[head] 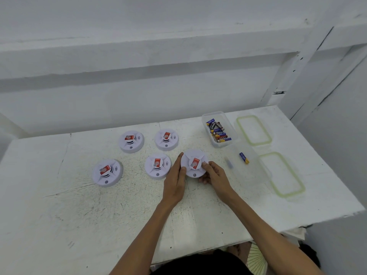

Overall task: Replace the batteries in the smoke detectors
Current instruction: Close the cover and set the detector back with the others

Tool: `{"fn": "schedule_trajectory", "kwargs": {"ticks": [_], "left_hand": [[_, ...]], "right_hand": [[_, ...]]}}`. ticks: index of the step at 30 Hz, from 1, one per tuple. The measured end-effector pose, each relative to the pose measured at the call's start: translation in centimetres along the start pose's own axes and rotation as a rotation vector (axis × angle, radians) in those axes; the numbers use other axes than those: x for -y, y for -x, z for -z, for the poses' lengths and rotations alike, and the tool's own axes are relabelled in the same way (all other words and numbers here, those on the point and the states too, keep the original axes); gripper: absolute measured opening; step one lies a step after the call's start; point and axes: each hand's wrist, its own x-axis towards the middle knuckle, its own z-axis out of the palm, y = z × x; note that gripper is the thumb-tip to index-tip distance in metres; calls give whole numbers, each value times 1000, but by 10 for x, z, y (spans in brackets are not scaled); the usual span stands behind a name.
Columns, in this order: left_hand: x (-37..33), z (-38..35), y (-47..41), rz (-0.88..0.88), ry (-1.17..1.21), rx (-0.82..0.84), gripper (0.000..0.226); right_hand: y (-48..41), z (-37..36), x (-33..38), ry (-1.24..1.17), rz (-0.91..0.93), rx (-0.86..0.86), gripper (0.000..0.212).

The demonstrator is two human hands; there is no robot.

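Observation:
Several round white smoke detectors with red stickers lie on the white table (119,205). Both my hands grip the rightmost detector (193,162): my left hand (175,180) wraps its left rim, my right hand (213,174) holds its right and near rim. Other detectors rest at the near left (107,172), the middle (157,166) and the far row (131,141), (166,139). A clear box (231,135) at the far right holds several batteries (218,131). A second clear box (256,155) holds a blue battery (244,157).
Two green-rimmed clear lids lie at the table's right side, one far (254,130) and one near (282,173). A white wall with ledges rises behind the table. The table's right edge drops off near the lids.

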Motion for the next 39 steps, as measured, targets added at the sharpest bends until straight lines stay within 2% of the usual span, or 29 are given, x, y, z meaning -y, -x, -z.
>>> {"fn": "schedule_trajectory", "kwargs": {"ticks": [39], "left_hand": [[0, 1, 1, -26, 7, -12, 57]], "right_hand": [[-2, 1, -2, -7, -18, 18, 35]]}}
